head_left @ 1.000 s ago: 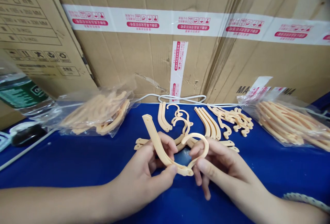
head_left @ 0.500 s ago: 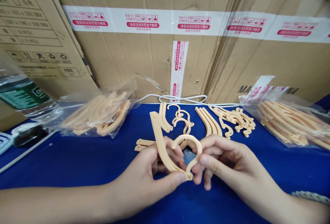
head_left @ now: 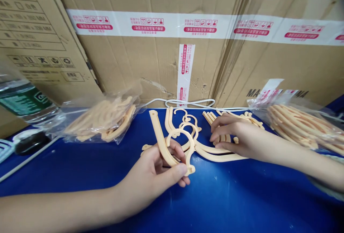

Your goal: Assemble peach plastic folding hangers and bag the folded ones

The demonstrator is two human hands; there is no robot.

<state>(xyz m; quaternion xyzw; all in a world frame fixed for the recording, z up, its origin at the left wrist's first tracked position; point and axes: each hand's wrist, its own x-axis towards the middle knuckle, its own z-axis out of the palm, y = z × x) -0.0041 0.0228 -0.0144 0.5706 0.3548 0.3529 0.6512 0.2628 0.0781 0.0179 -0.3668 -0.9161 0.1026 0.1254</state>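
Note:
My left hand (head_left: 161, 172) pinches a half-joined beige plastic hanger: a curved hanger arm (head_left: 160, 136) with a ring-like hook (head_left: 191, 145) at its lower end, pressed by the thumb. Over a row of loose curved hanger arms (head_left: 208, 117) at the right is my right hand (head_left: 235, 132), its fingers apart and bent downward; whether the fingertips touch the arms is unclear. Behind the held piece lie a hanger with spread arms (head_left: 223, 156), partly covered, several loose hooks (head_left: 180, 112) and a pair of upright arms (head_left: 168, 120).
Small beige parts (head_left: 252, 116) are heaped beyond my right hand. Plastic bags of hanger parts stand at left (head_left: 99, 118) and right (head_left: 298, 125). A water bottle (head_left: 29, 97), a black object (head_left: 33, 142), a white cable (head_left: 188, 102) and large cartons (head_left: 134, 61) border the blue tabletop (head_left: 107, 165).
My right hand has let go of the hook and moved right and away from me to the loose hanger arms. My left hand, still holding arm and hook, has shifted slightly left.

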